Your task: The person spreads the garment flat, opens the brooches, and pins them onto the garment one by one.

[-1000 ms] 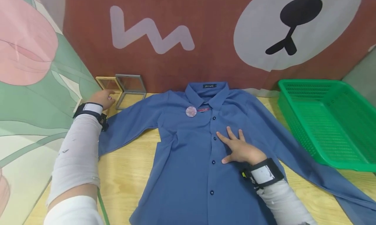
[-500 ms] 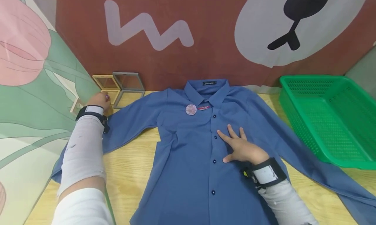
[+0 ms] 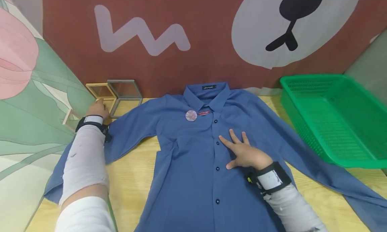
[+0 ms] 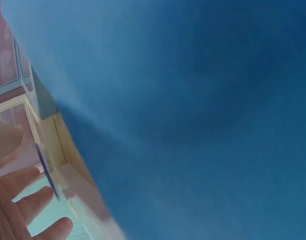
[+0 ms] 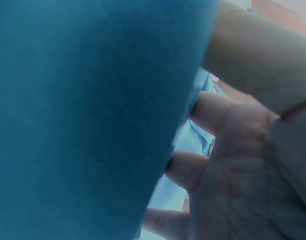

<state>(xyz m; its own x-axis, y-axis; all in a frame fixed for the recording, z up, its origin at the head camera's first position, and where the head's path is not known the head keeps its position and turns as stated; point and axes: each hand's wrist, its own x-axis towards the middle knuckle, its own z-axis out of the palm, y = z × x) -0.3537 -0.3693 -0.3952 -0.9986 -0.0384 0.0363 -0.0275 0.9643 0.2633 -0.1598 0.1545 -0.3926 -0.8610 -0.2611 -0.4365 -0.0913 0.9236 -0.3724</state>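
A blue long-sleeved button-up shirt (image 3: 187, 178) lies spread front up on the wooden table, collar towards the wall. My right hand (image 3: 246, 154) rests on its chest beside the button row, fingers spread. Beyond the sleeve at the far left, my left hand (image 3: 98, 111) is in front of a small yellow frame (image 3: 101, 90). In the left wrist view its fingers (image 4: 35, 205) pinch a thin badge-like disc (image 4: 47, 172), seen edge-on. A grey frame (image 3: 125, 89) stands open beside the yellow one. On the shirt's chest are a round pinkish badge (image 3: 191, 115) and a red pin (image 3: 204, 113).
A green plastic basket (image 3: 338, 124) stands at the right, near the shirt's other sleeve. A small pale frame (image 3: 71, 119) leans by the left wall. A brown wall hanging (image 3: 205, 30) closes off the back. A green strip (image 3: 112, 213) passes under the left forearm.
My left hand moved slightly left and down, and the pinkish thing seen at its fingers is now hidden in the head view. The right hand stays put. The head view shifted slightly.
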